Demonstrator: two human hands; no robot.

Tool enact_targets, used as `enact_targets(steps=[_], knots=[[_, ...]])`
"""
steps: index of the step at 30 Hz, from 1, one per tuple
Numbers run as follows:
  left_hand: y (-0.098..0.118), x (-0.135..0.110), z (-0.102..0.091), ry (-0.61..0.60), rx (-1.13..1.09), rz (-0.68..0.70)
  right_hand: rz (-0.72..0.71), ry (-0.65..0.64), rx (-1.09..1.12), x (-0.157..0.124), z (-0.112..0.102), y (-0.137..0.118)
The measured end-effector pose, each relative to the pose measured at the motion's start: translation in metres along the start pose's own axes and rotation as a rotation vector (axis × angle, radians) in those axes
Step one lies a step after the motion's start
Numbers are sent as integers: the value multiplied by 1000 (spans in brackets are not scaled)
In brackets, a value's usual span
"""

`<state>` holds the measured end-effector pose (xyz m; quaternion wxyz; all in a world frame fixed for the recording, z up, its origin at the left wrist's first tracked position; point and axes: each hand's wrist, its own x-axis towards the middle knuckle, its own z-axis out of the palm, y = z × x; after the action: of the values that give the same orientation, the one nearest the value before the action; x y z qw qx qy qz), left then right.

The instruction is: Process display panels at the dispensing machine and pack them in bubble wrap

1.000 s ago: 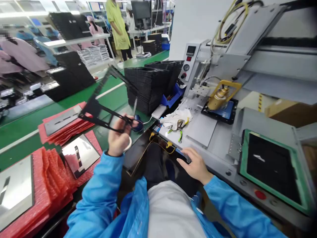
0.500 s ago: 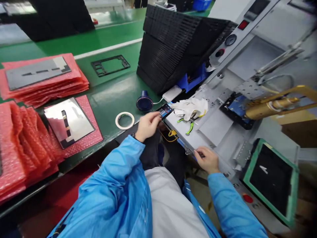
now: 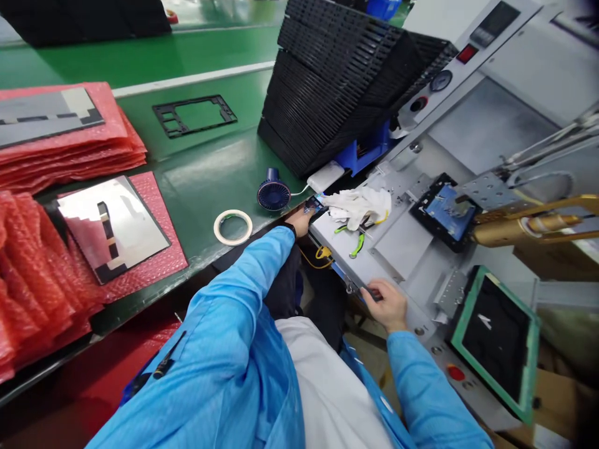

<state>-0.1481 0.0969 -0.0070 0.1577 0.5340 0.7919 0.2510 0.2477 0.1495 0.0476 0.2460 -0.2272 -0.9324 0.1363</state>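
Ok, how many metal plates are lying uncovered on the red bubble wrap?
2. A grey plate tops the red stack at upper left; a shiny plate lies on a red sheet below it. Others may be hidden inside the wrapped stacks.

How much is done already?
Done: one black frame lies flat on the green belt. In hand: the left hand touches a small device, the right hand grips a dark part at the machine's edge. Left: the blue panel sits in its fixture.
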Motion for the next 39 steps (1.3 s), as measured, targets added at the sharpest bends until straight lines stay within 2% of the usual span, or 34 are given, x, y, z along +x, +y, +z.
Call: enact_targets(steps=[8, 12, 18, 27, 39], knots=[[-2, -33, -8, -27, 97, -49, -13, 18, -13, -5, 3, -4], [1, -41, -11, -9, 137, -88, -19, 25, -21, -3, 2, -12], [4, -44, -15, -28, 165, -116, -27, 39, -27, -3, 2, -20], [-3, -44, -13, -83, 190, -128, 7, 37, -41, -12, 6, -18], [-5, -41, -10, -57, 213, -148, 20, 38, -71, -11, 10, -25]])
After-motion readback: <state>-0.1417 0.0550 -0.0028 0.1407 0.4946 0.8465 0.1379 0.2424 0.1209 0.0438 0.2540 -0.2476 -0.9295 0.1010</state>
